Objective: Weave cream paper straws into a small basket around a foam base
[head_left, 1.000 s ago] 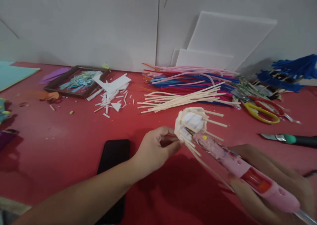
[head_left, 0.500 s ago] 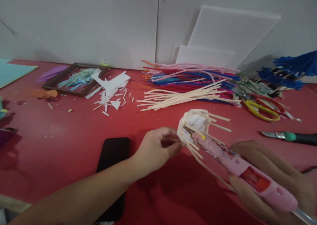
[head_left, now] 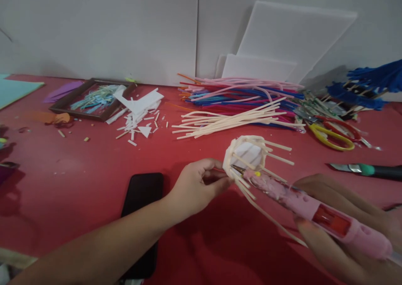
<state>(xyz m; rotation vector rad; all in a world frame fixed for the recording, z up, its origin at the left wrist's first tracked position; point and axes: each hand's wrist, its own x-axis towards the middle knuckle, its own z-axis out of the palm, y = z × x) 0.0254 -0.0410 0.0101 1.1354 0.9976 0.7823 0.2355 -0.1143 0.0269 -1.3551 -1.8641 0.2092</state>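
Note:
Between its thumb and fingers, my left hand (head_left: 201,186) pinches the left edge of a small cream woven piece (head_left: 248,153). The piece has a white inner base, and several short stick ends poke out to its right and below; one long strand trails toward the lower right. My right hand (head_left: 342,226) is wrapped round a pink glue gun (head_left: 317,211) with a red window in its body. The gun's dark metal tip rests at the lower left inner edge of the woven piece.
A black phone (head_left: 143,222) lies left of centre. Behind are cream sticks (head_left: 232,119), coloured stems (head_left: 220,92), white scraps (head_left: 138,109) and a brown frame (head_left: 86,114). On the right are yellow-handled scissors (head_left: 333,140), a cutter (head_left: 373,170) and blue fringed pieces (head_left: 373,84).
The glue gun and my right hand have shifted slightly right and turned a little, the tip staying by the woven piece's inner edge. The whole view has shifted slightly.

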